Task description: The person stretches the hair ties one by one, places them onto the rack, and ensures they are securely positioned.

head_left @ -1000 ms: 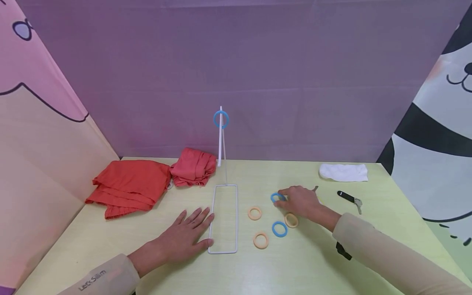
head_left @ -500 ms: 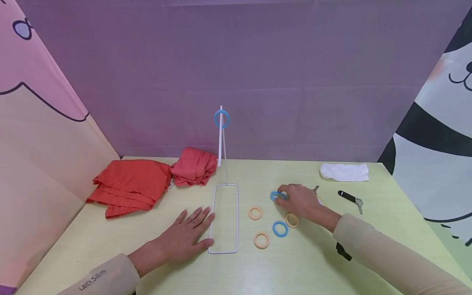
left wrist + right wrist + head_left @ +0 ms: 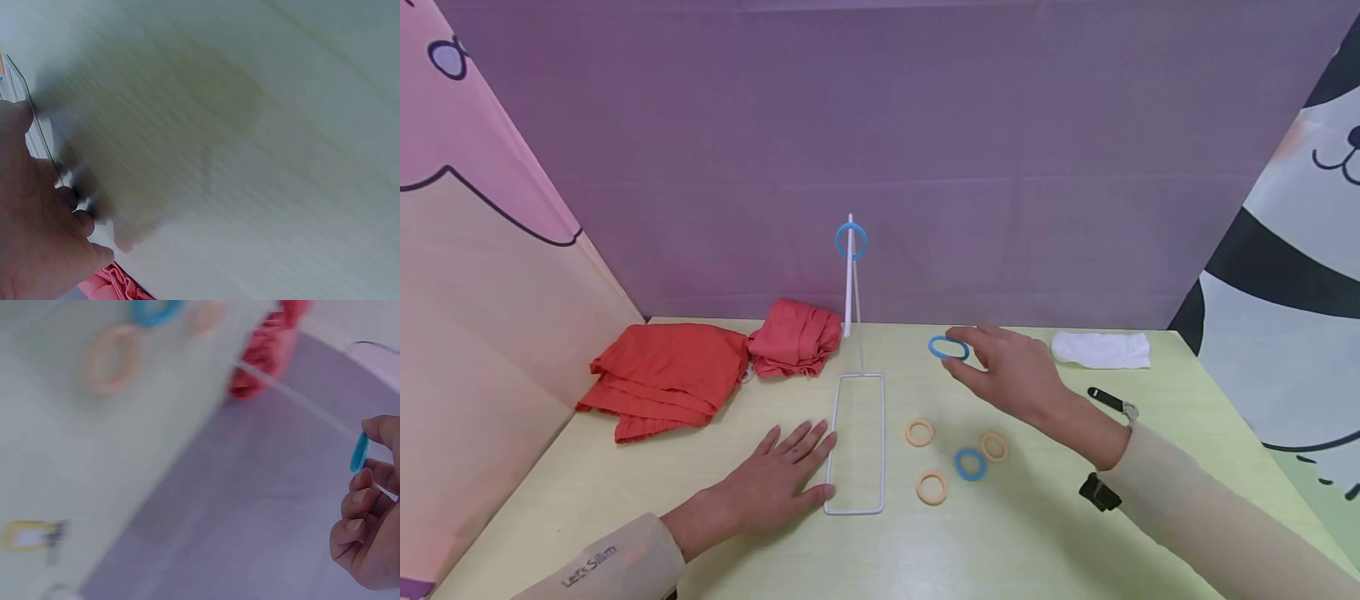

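Observation:
Between thumb and forefinger, my right hand (image 3: 1011,371) pinches a blue ring (image 3: 934,350) above the table. The same blue ring (image 3: 359,453) shows edge-on in the right wrist view. My left hand (image 3: 775,479) lies flat with fingers spread, its fingertips and thumb on the left side of the white wire stand's base (image 3: 882,450). Another blue ring (image 3: 838,243) hangs on the stand's white arm (image 3: 847,292). On the table right of the base lie a blue ring (image 3: 958,471) and three wooden rings, one of them a near wooden ring (image 3: 921,493).
A red cloth (image 3: 670,375) and a smaller folded red cloth (image 3: 796,337) lie at the back left. A white folded cloth (image 3: 1101,351) and a key with a black tag (image 3: 1107,400) lie at the right. A yellow-edged key tag (image 3: 11,536) shows in the right wrist view.
My right hand has lifted the blue ring off the table and moved it away from me and slightly left. The left hand has stayed in place.

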`<state>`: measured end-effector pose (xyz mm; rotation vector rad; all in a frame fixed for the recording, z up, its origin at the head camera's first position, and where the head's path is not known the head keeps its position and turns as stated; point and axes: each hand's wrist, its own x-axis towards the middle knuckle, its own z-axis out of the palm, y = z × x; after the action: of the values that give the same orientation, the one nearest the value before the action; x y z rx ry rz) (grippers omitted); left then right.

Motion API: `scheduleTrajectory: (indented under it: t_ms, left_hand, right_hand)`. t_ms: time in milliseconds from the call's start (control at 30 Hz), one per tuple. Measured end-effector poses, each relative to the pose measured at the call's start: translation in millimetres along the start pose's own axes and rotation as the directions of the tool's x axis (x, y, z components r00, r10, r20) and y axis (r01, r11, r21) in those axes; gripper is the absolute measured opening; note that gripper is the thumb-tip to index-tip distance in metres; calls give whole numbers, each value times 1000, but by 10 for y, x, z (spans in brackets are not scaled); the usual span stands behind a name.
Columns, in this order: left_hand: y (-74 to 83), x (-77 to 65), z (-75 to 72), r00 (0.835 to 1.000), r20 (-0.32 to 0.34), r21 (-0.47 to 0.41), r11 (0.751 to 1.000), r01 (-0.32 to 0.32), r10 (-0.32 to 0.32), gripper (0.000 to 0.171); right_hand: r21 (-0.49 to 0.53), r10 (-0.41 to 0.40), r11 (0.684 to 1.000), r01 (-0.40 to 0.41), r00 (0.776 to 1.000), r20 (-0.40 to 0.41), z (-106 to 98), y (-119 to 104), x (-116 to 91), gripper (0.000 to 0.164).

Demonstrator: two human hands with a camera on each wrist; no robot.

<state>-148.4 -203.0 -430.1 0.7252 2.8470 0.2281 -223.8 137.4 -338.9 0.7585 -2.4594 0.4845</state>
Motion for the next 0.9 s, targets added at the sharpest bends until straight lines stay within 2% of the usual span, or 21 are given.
scheduleTrajectory:
  t_ms: [100,200,300,400,533,667,800,900]
  left_hand:
    - [1,-2,-11,1000,5,-1,1000,1,-1,76]
    - [6,-5,-28,1000,4,-12,1000,-6,6,76]
    - [11,-10,-35,1000,4,-17,1000,-8,8,76]
    - [8,-11,-27,1000,13,-13,1000,4,-4,76]
    - [13,-5,-41,1000,14,-12,1000,9,-9,76]
    - [11,-3,-46,1000,6,-12,1000,-1,1,75]
    - [7,-2,-38,1000,17,-14,1000,2,-1,76]
    - [4,-5,-33,1000,20,-17,1000,2,-1,76]
  right_hand:
    - [31,-114,992,120,984,-138,-151,-171,80,27]
    - [48,-227,968,246,941,-251,-304,-353,142,27]
    - [43,-317,936,348,892,-322,-457,-548,176,29]
    - [34,-380,908,418,855,-353,-590,-747,181,30]
    - [15,-430,882,471,818,-383,-701,-956,165,31]
    - [-2,-453,866,499,785,-422,-735,-1070,183,30]
    - [-9,-450,868,497,779,-437,-735,-1128,249,29]
    - [-55,-459,872,486,775,-436,-709,-1147,316,29]
